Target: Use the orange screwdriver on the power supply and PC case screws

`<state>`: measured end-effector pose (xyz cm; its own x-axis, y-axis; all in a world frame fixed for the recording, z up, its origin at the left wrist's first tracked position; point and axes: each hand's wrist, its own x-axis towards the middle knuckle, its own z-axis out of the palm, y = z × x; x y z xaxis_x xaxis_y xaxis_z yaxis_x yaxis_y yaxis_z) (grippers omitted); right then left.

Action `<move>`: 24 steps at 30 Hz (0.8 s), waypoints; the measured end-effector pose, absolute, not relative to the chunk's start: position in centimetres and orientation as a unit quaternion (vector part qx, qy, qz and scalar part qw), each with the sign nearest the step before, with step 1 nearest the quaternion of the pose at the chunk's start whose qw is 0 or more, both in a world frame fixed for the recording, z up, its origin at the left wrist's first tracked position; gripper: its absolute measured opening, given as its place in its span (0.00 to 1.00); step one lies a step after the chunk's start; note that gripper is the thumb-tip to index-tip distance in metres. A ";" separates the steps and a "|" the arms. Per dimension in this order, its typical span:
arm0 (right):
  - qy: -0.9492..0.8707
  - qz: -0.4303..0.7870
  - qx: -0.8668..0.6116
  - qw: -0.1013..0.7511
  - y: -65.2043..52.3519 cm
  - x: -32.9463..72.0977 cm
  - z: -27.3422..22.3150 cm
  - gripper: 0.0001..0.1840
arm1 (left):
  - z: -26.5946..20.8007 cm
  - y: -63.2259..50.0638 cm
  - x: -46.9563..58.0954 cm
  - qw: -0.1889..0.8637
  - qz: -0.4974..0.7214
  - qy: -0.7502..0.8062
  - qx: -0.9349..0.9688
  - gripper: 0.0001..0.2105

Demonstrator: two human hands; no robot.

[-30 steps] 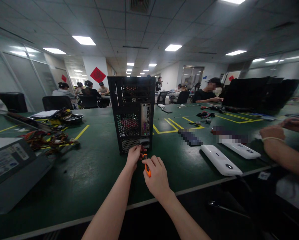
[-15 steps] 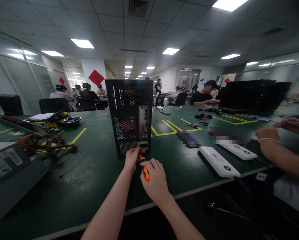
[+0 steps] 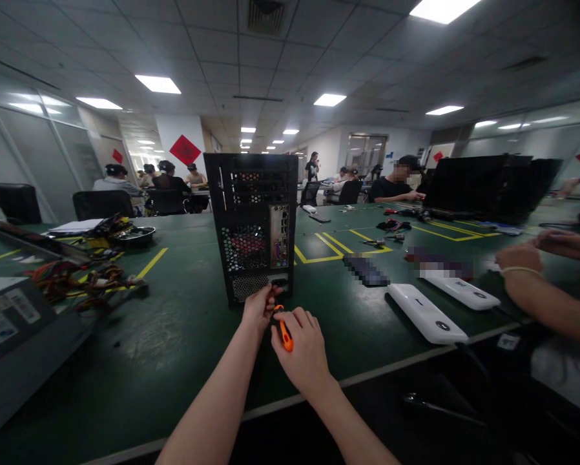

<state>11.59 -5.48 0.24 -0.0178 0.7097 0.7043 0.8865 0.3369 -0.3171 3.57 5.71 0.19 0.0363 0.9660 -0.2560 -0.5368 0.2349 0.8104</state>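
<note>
A black computer case (image 3: 259, 213) stands upright on the green table, its rear with vent holes and a metal port plate towards me. My right hand (image 3: 300, 342) is closed around the orange and black handle of a screwdriver (image 3: 285, 332), low in front of the case. The screwdriver's shaft points towards the lower rear of the case, and its tip is hidden by my fingers. My left hand (image 3: 259, 307) is pinched closed at the bottom right of the rear panel. Whatever lies between its fingertips is too small and covered to make out.
Left of me lie a grey metal box (image 3: 9, 329) and a tangle of cables (image 3: 86, 278). To the right are a dark phone (image 3: 366, 269) and two white devices (image 3: 428, 314). Another person's hands (image 3: 522, 258) are at the right edge. Black cases (image 3: 488, 187) stand farther back.
My right hand and the screwdriver handle have shifted and turned very slightly. My left hand stays at the lower rear of the case. The view has moved a little.
</note>
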 end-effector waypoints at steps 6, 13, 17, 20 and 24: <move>-0.700 -0.057 -0.554 0.446 -5.4 11.6 0.1 0.09 | -0.2 5.9 3.3 0.696 0.545 0.393 0.254 0.08; -0.726 -0.082 -0.549 0.406 -5.5 11.6 0.2 0.06 | -0.4 5.7 3.0 0.672 0.550 0.400 0.291 0.07; -0.714 -0.043 -0.541 0.443 -5.5 11.7 0.3 0.12 | -0.3 5.4 3.1 0.667 0.546 0.396 0.318 0.06; -0.714 -0.048 -0.541 0.442 -5.5 11.8 0.2 0.09 | -0.3 5.4 3.2 0.667 0.544 0.399 0.316 0.05; -0.725 -0.079 -0.540 0.420 -5.6 11.9 0.0 0.10 | -0.4 5.4 3.1 0.665 0.544 0.399 0.320 0.06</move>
<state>11.88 -5.57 0.00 -0.0652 0.7165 0.6945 0.8493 0.4053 -0.3384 3.12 5.38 -0.39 0.0898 0.9790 -0.1828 -0.4676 0.2035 0.8602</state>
